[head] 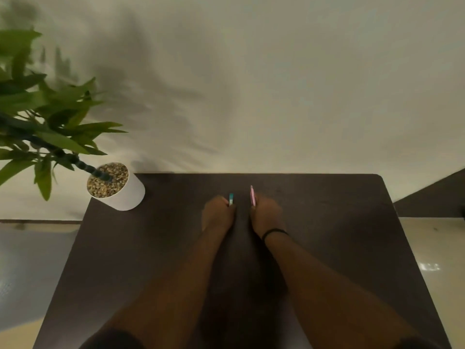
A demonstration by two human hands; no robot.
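Note:
My left hand (218,213) rests on the dark table (151,248) near its far middle, fingers curled round a small teal and white stick-like item (231,199) whose end pokes out past the knuckles. Close beside it, my right hand (267,215) grips a thin pink pen-like item (252,195) that points away from me. A black band circles my right wrist. What the two items are exactly is too small to tell. The hands lie a short gap apart, both forearms stretched over the table.
A white pot (125,192) filled with pebbles stands at the table's far left corner, holding a leafy green plant (47,122) that leans left. A pale wall rises just behind the table's far edge. Light floor shows on both sides.

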